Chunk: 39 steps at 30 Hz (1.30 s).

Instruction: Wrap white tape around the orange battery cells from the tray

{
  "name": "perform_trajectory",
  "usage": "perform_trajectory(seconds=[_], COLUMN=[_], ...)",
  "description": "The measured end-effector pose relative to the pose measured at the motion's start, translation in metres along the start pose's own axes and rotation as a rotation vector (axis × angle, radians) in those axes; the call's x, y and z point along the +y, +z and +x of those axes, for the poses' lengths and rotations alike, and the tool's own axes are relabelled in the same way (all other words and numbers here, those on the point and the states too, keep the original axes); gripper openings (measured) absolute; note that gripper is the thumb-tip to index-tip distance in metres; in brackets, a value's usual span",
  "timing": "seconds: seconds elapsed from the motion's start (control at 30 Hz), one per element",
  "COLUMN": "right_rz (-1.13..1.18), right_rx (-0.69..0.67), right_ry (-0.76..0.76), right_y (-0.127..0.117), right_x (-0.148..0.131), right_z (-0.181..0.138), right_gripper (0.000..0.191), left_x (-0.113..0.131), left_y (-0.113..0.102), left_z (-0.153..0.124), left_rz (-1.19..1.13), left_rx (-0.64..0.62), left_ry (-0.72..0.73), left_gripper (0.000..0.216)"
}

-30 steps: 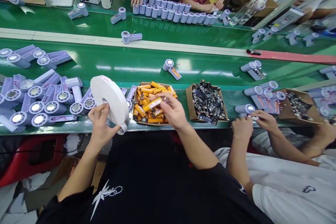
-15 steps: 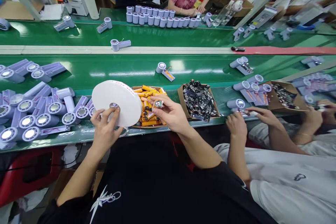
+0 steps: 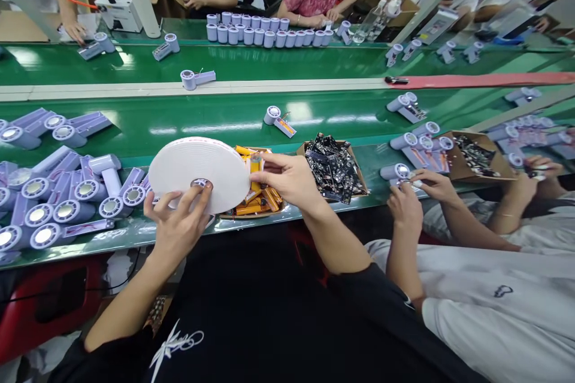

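A large white roll of tape (image 3: 197, 158) is gripped at its centre hole by my left hand (image 3: 182, 221), fingers bent over the core. My right hand (image 3: 291, 182) pinches an orange cylindrical battery (image 3: 256, 169) between thumb and fingers, upright at the roll's right edge. Whether tape is stuck to the battery, I cannot tell. Below and behind it, more orange batteries (image 3: 269, 198) fill a cardboard box, partly hidden by the roll and my right hand.
A box of black circuit boards (image 3: 335, 167) stands to the right. Several lilac fan housings (image 3: 72, 210) are heaped at left. One housing with an orange battery (image 3: 284, 127) lies on the green belt (image 3: 215, 116). A co-worker's hands (image 3: 406, 203) work close on my right.
My right hand has moved slightly left and turned the battery from end-on to upright against the roll's edge. The roll has tilted flatter. Across the belt, a co-worker's hand has reached toward a housing.
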State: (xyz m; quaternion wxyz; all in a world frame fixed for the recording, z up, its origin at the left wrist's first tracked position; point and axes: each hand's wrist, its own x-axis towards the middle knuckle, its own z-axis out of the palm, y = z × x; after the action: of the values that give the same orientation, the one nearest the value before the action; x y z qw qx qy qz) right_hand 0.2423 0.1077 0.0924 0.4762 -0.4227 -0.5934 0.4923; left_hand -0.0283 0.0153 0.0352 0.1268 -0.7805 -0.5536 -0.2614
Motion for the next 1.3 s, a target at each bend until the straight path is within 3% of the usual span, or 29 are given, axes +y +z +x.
perform_trajectory(seconds=[0.1, 0.17, 0.27, 0.37, 0.47, 0.5, 0.57, 0.63, 0.7, 0.8, 0.9, 1.0, 1.13, 1.2, 1.3], right_rz=[0.354, 0.493, 0.48, 0.37, 0.322, 0.32, 0.342, 0.372, 0.374, 0.356, 0.374, 0.429, 0.436, 0.423, 0.373], right_rx=[0.372, 0.482, 0.522, 0.72, 0.606, 0.542, 0.477, 0.491, 0.517, 0.498, 0.426, 0.383, 0.379, 0.402, 0.39], right_ry=[-0.033, -0.028, -0.054, -0.296, -0.331, -0.303, -0.256, -0.235, -0.217, -0.176, -0.12, -0.071, -0.023, -0.002, -0.023], right_y=[0.03, 0.034, -0.007, -0.063, -0.08, -0.078, -0.071, -0.069, -0.073, -0.073, -0.062, -0.057, -0.071, -0.079, -0.087], right_x=[0.021, 0.033, 0.038, 0.037, 0.038, 0.038, 0.039, 0.042, 0.046, 0.049, 0.045, 0.039, 0.036, 0.035, 0.031], right_z=[-0.005, -0.006, 0.006, 0.034, 0.046, 0.041, 0.021, -0.003, -0.021, -0.029, -0.023, -0.018, -0.021, -0.019, 0.003], right_gripper=[0.06, 0.058, 0.053, 0.049, 0.05, 0.053, 0.057, 0.058, 0.06, 0.064, 0.07, 0.075, 0.076, 0.074, 0.067], left_x=[0.021, 0.04, 0.064, 0.07, 0.048, 0.036, 0.009, -0.017, -0.037, -0.051, -0.047, -0.05, -0.084, -0.099, -0.105], left_y=[0.006, 0.011, 0.011, 0.011, 0.016, 0.017, 0.018, 0.018, 0.02, 0.03, 0.042, 0.046, 0.057, 0.076, 0.121], left_z=[0.0, -0.007, -0.016, 0.007, 0.055, 0.068, 0.08, 0.073, 0.056, 0.042, 0.056, 0.087, 0.147, 0.186, 0.239], left_rz=[-0.041, -0.065, -0.091, -0.143, -0.295, -0.367, -0.453, -0.389, -0.227, -0.037, 0.075, 0.125, 0.14, 0.14, 0.093], left_rx=[0.065, 0.086, -0.012, -0.253, -0.475, -0.515, -0.492, -0.407, -0.404, -0.626, -0.814, -0.857, -0.858, -0.855, -0.863], left_ry=[-0.061, -0.105, -0.021, 0.074, 0.135, 0.156, 0.12, -0.036, -0.164, -0.105, -0.009, 0.05, 0.131, 0.169, 0.251], left_gripper=[0.08, 0.085, 0.082, 0.085, 0.101, 0.099, 0.075, 0.049, 0.041, 0.047, 0.057, 0.047, 0.045, 0.055, 0.06])
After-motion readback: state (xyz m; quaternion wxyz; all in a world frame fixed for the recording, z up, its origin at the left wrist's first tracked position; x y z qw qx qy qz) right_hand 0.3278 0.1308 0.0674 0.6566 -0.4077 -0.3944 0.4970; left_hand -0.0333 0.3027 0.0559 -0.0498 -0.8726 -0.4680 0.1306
